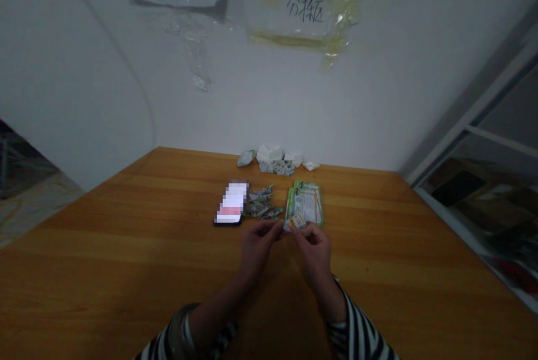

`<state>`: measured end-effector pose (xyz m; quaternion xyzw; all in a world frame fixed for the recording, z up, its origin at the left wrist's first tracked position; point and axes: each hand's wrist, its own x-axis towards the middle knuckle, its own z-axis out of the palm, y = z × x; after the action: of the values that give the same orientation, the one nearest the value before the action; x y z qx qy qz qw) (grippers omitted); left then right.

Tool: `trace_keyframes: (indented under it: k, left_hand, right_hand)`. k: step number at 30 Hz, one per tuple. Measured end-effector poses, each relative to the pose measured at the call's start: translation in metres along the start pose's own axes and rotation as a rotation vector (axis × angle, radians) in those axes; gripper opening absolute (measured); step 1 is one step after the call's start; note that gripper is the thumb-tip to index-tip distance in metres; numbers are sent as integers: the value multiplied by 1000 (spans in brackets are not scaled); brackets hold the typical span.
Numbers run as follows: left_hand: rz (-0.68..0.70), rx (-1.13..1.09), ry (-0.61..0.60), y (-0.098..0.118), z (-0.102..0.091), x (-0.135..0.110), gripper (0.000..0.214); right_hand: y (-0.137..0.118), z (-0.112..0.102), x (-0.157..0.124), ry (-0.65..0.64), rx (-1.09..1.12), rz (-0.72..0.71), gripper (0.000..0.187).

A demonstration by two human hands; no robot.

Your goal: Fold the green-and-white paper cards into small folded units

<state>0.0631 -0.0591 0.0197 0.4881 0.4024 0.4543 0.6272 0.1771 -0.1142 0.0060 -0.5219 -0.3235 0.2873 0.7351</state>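
Between my two hands is a small printed packet point(296, 221), pale with orange and yellow marks. My left hand point(259, 241) pinches its left edge between thumb and fingertips. On the other side, my right hand point(314, 243) grips it with the thumb on top. Just beyond the packet lies a stack of green-and-white printed sachets point(306, 201), partly covered by it. Several crumpled printed scraps point(261, 203) lie left of that stack. A phone point(232, 203) with a lit, blurred-out screen rests to the left of the scraps.
Crumpled white paper point(269, 153) and more printed scraps point(277, 167) lie along the wooden table's point(168, 242) back edge, near the wall. A taped sheet with handwriting point(300, 7) hangs above. A framed shelf point(462, 180) stands at the right.
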Motion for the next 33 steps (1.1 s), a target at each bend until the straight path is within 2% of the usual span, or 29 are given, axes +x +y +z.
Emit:
trace_keyframes:
  k: [4, 7, 10, 12, 16, 19, 25, 29, 33]
  left_hand:
    - [-70, -89, -14, 2, 2, -1, 44]
    - [-72, -120, -29, 4, 3, -2, 57]
    - [-44, -98, -74, 5, 3, -2, 53]
    - [-22, -52, -134, 4, 2, -1, 44]
    - [8, 123, -302, 1, 0, 3, 28]
    - [3, 240, -366, -1, -2, 7, 30]
    - [37, 306, -243, -11, -6, 12, 26]
    - [50, 326, -205, -14, -8, 16, 26]
    - [59, 337, -192, -11, -14, 23, 26]
  right_hand:
    - [3, 1, -2, -13, 36, -2, 31]
    - [6, 0, 0, -24, 100, 50, 30]
    - [6, -4, 3, -82, 128, 130, 43]
    - [5, -7, 6, -139, 88, 131, 46]
    - [2, -14, 9, -192, -95, 2, 37]
    - [4, -16, 9, -217, -193, -54, 31]
    - [8, -15, 10, -333, -282, -25, 38]
    - [7, -15, 9, -353, -285, -94, 35]
    - [6, -19, 9, -481, -154, 20, 53]
